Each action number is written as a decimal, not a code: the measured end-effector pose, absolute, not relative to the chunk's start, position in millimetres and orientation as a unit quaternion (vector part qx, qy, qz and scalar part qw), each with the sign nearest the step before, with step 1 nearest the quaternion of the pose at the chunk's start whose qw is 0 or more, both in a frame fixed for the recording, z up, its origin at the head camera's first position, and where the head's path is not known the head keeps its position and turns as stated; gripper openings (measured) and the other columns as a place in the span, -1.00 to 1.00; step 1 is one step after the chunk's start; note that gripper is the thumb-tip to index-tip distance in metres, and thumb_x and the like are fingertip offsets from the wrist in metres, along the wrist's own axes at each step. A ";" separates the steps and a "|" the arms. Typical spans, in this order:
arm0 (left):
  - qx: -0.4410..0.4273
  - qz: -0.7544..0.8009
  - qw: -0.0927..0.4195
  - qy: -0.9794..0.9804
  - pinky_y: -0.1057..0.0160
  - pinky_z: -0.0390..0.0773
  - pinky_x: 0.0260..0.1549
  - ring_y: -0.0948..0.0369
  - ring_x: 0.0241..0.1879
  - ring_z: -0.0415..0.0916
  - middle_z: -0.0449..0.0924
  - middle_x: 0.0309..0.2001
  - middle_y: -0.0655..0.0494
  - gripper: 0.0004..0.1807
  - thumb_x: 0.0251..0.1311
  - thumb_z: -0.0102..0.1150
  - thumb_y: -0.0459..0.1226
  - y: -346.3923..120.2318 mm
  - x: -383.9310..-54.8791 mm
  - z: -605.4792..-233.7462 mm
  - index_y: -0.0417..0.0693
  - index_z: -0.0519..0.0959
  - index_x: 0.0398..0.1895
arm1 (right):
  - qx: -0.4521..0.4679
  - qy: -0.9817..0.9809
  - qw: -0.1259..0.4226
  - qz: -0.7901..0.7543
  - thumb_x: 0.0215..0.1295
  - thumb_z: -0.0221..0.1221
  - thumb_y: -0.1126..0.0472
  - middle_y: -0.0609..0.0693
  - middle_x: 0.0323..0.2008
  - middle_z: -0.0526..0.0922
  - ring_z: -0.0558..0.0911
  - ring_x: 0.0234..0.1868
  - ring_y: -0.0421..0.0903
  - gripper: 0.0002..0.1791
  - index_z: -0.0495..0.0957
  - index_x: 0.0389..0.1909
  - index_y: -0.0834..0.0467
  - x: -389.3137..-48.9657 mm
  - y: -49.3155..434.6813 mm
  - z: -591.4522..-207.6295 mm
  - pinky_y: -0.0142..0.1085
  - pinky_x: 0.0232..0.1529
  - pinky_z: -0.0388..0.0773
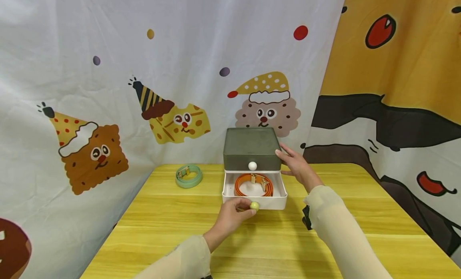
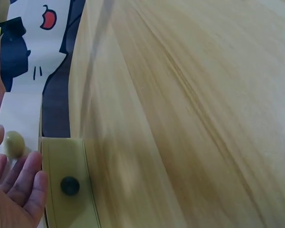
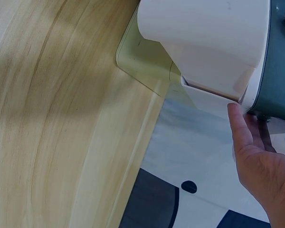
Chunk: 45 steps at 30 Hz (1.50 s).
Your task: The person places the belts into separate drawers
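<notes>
A small drawer box with a dark green top drawer (image 1: 252,162) stands on the table. Its white middle drawer (image 1: 230,203) is pulled out, with a coiled orange belt (image 1: 238,187) inside. My left hand (image 1: 230,217) pinches that drawer's pale yellow-green knob (image 1: 255,206) between thumb and fingers. In the left wrist view the same knob (image 2: 14,144) shows beside the fingertips, and the yellow bottom drawer (image 2: 66,156) with a dark knob (image 2: 70,185) is closed. My right hand (image 1: 297,167) rests against the box's right side, fingers extended along the green part.
A coiled mint-green belt (image 1: 189,176) with a gold buckle lies on the wooden table (image 1: 173,231), left of the box. Behind the table hangs a white curtain (image 1: 194,43) printed with cartoon figures.
</notes>
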<state>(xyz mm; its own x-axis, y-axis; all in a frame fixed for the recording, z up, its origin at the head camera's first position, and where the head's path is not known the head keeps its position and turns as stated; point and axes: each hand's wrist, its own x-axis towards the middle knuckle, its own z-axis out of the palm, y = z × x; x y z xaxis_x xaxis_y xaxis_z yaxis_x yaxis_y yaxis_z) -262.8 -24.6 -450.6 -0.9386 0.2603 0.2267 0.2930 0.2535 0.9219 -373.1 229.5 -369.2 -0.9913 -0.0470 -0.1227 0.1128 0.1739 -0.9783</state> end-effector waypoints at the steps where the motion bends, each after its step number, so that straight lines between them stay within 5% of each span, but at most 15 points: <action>1: -0.172 -0.588 0.016 -0.790 0.33 0.59 -0.30 0.21 -0.29 0.59 0.69 -0.27 0.05 -0.79 0.10 0.46 -0.33 -24.1 -262.8 -451.2 -0.20 0.67 -0.22 | 0.021 0.764 0.063 -0.642 0.45 0.06 -0.21 0.09 0.56 -0.06 0.11 0.50 0.18 -0.20 -0.09 0.58 -0.25 -373.2 229.5 -369.2 0.16 0.30 0.28; 21: -0.132 -0.635 0.054 -0.759 0.38 0.62 -0.35 0.23 -0.28 0.62 0.69 -0.29 0.03 -0.78 0.05 0.46 -0.42 -10.9 -262.0 -464.6 -0.22 0.64 -0.24 | 0.025 0.764 0.061 -0.642 0.47 0.04 -0.19 0.11 0.55 -0.02 0.12 0.49 0.18 -0.22 -0.10 0.58 -0.26 -373.2 228.9 -368.6 0.16 0.30 0.28; 30: -0.120 -0.658 0.029 -0.743 0.05 0.68 -0.31 0.24 -0.39 0.61 0.66 -0.30 0.03 -0.81 0.09 0.40 -0.45 -10.0 -264.0 -461.3 -0.24 0.62 -0.23 | 0.022 0.764 0.060 -0.642 0.47 0.04 -0.19 0.11 0.56 -0.03 0.11 0.50 0.18 -0.22 -0.10 0.58 -0.26 -373.3 229.1 -369.4 0.16 0.30 0.28; 45: -0.117 -0.654 0.029 -0.747 0.07 0.68 -0.31 0.23 -0.39 0.61 0.65 -0.30 0.04 -0.82 0.10 0.40 -0.44 -9.4 -274.5 -460.2 -0.23 0.63 -0.23 | 0.021 0.763 0.064 -0.643 0.44 0.06 -0.22 0.11 0.55 -0.01 0.12 0.49 0.17 -0.19 -0.10 0.58 -0.25 -373.1 229.7 -369.0 0.17 0.30 0.27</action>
<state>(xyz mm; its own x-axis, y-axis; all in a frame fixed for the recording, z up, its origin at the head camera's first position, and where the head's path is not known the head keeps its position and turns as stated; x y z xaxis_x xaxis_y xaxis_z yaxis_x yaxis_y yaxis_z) -274.5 -9.4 -460.2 -0.9709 0.1373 0.1963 0.2126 0.1163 0.9702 -373.1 229.7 -369.0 -0.9910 -0.0492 -0.1245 0.1142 0.1734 -0.9782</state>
